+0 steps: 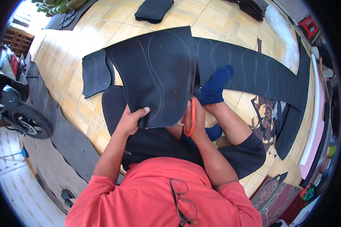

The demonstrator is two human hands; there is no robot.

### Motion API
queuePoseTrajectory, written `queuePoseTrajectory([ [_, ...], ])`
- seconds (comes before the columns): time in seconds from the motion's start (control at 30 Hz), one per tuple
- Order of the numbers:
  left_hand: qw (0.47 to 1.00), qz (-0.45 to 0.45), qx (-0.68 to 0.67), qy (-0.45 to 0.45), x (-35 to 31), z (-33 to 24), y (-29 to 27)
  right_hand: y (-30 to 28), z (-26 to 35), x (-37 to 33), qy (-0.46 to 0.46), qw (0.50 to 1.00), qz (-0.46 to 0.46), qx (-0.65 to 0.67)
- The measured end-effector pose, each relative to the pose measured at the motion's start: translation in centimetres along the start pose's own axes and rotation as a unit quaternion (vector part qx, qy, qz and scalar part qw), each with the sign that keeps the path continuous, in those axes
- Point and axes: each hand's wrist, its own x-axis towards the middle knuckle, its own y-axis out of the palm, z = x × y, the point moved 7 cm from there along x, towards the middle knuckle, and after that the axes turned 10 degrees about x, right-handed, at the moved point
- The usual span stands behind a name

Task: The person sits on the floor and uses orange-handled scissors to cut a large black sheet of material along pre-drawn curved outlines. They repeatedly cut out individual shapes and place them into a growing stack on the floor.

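Note:
My left hand (131,120) grips the lower edge of a black sheet (155,72), thumb on top. Pale curved outlines shaped like shoe soles are drawn on it. At the sheet's right edge, my right hand (196,115) is closed round the orange handles of scissors (189,130). Their blades run up along that edge and are mostly hidden. A long black strip (250,70) with similar outlines stretches to the right, and my blue-socked foot (217,84) rests on its near edge. Left of the held sheet lies a stack of black pieces (96,72).
Dark offcuts (263,117) are strewn on the tiled floor beside my right knee. Another black stack (154,10) lies at the far side. Clear plastic wrap (282,38) and rolled material (313,113) line the right. A motorbike wheel (30,121) stands at the left by grey sheeting (60,113).

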Motion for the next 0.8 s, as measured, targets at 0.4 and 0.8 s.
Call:
queuePoseTrajectory([
  [0.4,0.999,-0.015,0.019,0.029,0.6,0.2,-2.0,-0.3,0.4,0.6,0.07,0.993,0.013,0.098],
  [0.8,0.997,0.004,0.081,0.012,0.0,-1.2,-3.6,-0.6,1.3,1.4,0.086,0.986,0.064,0.126],
])
